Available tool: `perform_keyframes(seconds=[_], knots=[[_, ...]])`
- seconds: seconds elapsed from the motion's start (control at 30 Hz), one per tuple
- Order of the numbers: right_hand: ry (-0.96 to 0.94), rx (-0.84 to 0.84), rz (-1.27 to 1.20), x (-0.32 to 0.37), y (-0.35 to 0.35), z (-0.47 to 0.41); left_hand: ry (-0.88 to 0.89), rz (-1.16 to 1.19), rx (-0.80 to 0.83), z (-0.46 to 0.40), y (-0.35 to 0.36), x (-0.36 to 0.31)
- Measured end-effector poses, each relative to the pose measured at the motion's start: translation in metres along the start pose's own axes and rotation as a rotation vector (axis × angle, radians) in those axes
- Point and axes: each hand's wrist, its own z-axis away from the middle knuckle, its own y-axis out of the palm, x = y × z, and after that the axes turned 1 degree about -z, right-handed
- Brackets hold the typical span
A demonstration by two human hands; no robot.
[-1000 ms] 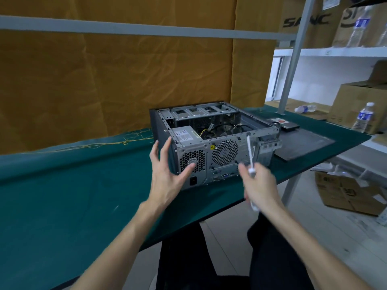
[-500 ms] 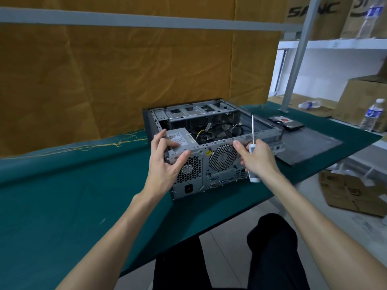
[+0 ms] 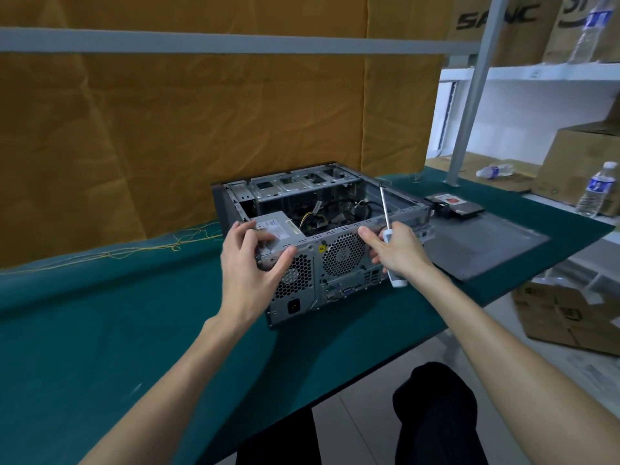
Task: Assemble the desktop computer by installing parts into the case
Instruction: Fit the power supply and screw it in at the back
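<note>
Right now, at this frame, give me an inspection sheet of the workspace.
Surface: green table cover, loose yellow thread at its far edge.
Job's things: open computer case lying flat, power supply inside; side panel beside it, hard drive behind.
Clutter: water bottle, lying bottle.
Hands: left hand grips the case's rear corner; right hand holds a screwdriver and touches the case.
Cables: bundle inside the case.
Surroundings: orange curtain, shelves, cardboard boxes.

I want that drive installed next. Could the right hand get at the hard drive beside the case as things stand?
Probably not yet: the right hand holds the screwdriver and grips the case. The hard drive lies uncovered.
</note>
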Motion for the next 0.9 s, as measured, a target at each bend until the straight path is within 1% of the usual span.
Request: perform_keyframes(seconds=[0.07, 0.1, 0.17, 0.23, 0.3, 0.37, 0.43, 0.47, 0.53, 0.63, 0.73, 0.8, 0.9], knots=[[-0.027, 0.089, -0.049, -0.001, -0.012, -0.003, 0.082, -0.131, -0.005, -0.006, -0.004, -0.010], [-0.032, 0.142, -0.101, -0.003, -0.019, -0.004, 0.133, -0.176, 0.019, -0.011, -0.005, -0.017], [-0.021, 0.228, -0.253, -0.010, -0.038, -0.007, 0.211, -0.212, 0.115, -0.030, -0.002, -0.034], [-0.016, 0.242, -0.386, -0.017, -0.059, -0.015, 0.243, -0.191, 0.244, -0.056, 0.012, -0.053], [-0.002, 0.158, -0.419, -0.025, -0.079, -0.036, 0.260, -0.156, 0.413, -0.085, 0.042, -0.070], [0.030, -0.008, -0.365, -0.040, -0.095, -0.068, 0.291, -0.181, 0.590, -0.112, 0.082, -0.080], [0.090, -0.169, -0.272, -0.061, -0.103, -0.105, 0.312, -0.227, 0.715, -0.136, 0.123, -0.082], [0.128, -0.216, -0.224, -0.073, -0.104, -0.122, 0.320, -0.242, 0.752, -0.147, 0.141, -0.080], [0.200, -0.226, -0.150, -0.100, -0.101, -0.152, 0.335, -0.255, 0.783, -0.167, 0.173, -0.072], [0.248, -0.127, 0.024, -0.136, -0.094, -0.184, 0.338, -0.280, 0.811, -0.188, 0.204, -0.058], [0.245, -0.048, 0.190, -0.158, -0.090, -0.207, 0.364, -0.283, 0.784, -0.193, 0.220, -0.047], [0.225, -0.006, 0.225, -0.165, -0.088, -0.219, 0.365, -0.249, 0.744, -0.191, 0.223, -0.043], [0.186, 0.023, 0.258, -0.166, -0.087, -0.233, 0.351, -0.231, 0.742, -0.189, 0.224, -0.046]])
